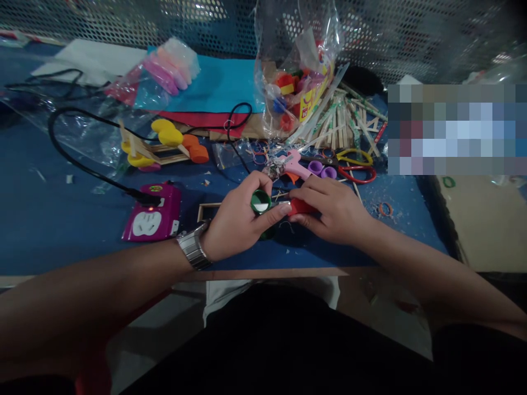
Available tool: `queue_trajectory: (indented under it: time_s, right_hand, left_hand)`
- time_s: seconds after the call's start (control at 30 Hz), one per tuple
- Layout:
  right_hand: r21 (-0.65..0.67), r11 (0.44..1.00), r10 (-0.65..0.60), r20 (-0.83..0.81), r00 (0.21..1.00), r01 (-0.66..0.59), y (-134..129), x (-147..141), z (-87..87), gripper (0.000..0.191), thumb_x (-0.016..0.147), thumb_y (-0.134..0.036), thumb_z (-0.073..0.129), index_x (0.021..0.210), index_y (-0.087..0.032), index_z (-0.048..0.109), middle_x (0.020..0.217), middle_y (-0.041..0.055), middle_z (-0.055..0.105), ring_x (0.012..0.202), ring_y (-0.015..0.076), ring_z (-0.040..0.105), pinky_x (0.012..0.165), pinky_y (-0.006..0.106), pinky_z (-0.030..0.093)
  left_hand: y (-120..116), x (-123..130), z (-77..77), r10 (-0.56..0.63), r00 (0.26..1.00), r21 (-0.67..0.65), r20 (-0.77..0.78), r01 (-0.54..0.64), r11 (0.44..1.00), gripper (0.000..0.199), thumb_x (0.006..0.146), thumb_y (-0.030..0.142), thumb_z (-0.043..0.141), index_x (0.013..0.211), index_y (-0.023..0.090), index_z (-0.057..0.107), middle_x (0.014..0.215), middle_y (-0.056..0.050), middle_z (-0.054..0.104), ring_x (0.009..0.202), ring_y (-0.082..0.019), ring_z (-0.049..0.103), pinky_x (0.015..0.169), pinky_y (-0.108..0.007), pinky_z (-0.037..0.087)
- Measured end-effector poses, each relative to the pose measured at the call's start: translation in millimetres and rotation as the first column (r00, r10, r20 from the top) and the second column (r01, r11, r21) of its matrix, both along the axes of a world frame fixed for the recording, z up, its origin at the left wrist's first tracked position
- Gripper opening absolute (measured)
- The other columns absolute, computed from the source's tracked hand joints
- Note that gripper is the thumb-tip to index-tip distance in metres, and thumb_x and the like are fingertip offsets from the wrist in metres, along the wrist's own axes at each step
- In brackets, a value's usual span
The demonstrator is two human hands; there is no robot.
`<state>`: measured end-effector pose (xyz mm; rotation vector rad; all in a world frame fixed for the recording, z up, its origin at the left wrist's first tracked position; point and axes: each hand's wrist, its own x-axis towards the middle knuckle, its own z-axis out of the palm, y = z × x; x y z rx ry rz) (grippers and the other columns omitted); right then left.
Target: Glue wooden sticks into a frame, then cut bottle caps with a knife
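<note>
My left hand (pixel 234 219), with a metal watch (pixel 194 248) on its wrist, pinches a small green bottle cap (pixel 261 201) between thumb and fingers. The cap's open side faces up and shows something white inside. My right hand (pixel 335 208) is closed around a small red object (pixel 302 207), held close to my left thumb. Its kind is partly hidden by the fingers. A wooden stick frame (pixel 205 210) lies just left of my left hand. Behind my hands lie a pink glue gun (pixel 294 163) and two purple caps (pixel 321 169).
A purple power strip (pixel 167 206) with a black cord stands at left, near a stick model with yellow and orange caps (pixel 167 131). At the back are a clear bag of caps (pixel 284 104), wooden sticks (pixel 335 123) and scissors (pixel 358 174). A cardboard box (pixel 486 219) stands right.
</note>
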<state>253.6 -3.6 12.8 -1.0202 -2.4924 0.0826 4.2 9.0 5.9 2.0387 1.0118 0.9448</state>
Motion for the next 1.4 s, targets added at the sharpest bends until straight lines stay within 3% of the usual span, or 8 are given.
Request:
queue_trajectory:
  time_s: [0.33,0.57,0.9,1.13,1.4]
  right_hand:
    - [0.015,1.000,0.005,-0.010,1.000,-0.005,0,0,0.1,0.046,0.109,-0.057,0.057,0.123,-0.017,0.073,0.103,0.0124,0.076,0.093,0.0269,0.070,0.078,0.039,0.052]
    - [-0.005,1.000,-0.017,-0.016,1.000,0.017,1,1,4.4,0.041,0.108,-0.054,0.060,0.123,-0.017,0.072,0.108,0.0140,0.077,0.096,0.0279,0.072,0.079,0.039,0.054]
    - [0.000,1.000,0.002,-0.029,1.000,-0.002,1,2,5.0,0.039,0.107,-0.050,0.063,0.122,-0.015,0.073,0.107,0.0135,0.077,0.092,0.0274,0.071,0.076,0.039,0.052]
    - [-0.006,1.000,0.002,-0.018,1.000,-0.002,1,2,4.4,0.046,0.107,-0.056,0.061,0.123,-0.015,0.073,0.106,0.0131,0.076,0.093,0.0274,0.070,0.078,0.039,0.051]
    - [-0.026,0.999,-0.019,-0.034,0.999,0.018,5,5,1.3,0.040,0.107,-0.052,0.063,0.122,-0.016,0.073,0.112,0.0147,0.078,0.097,0.0294,0.072,0.081,0.041,0.054]
  left_hand:
    - [-1,1,2.3,-0.019,1.000,0.026,0.009,0.019,0.999,0.032,0.102,0.044,0.071,0.092,0.022,0.050,0.085,0.001,0.055,0.074,-0.014,0.050,0.070,-0.030,0.044]
    - [-1,0,-3.8,0.006,0.999,0.070,0.042,-0.008,0.998,0.028,0.103,0.044,0.069,0.105,0.024,0.050,0.096,-0.002,0.059,0.079,-0.016,0.053,0.073,-0.033,0.049]
    - [-3,-1,1.5,-0.004,0.999,-0.014,0.040,0.005,1.000,0.027,0.105,0.045,0.066,0.100,0.023,0.051,0.083,0.002,0.056,0.064,-0.013,0.046,0.060,-0.032,0.042]
    - [-2,-1,3.0,-0.029,0.998,-0.060,0.054,0.032,0.998,0.030,0.107,0.048,0.062,0.095,0.022,0.053,0.076,0.003,0.051,0.062,-0.012,0.044,0.059,-0.031,0.039]
    - [-5,-2,-10.1,-0.014,0.992,-0.125,0.127,0.030,0.992,0.034,0.107,0.053,0.062,0.112,0.023,0.046,0.090,0.000,0.051,0.071,-0.014,0.048,0.065,-0.033,0.045]
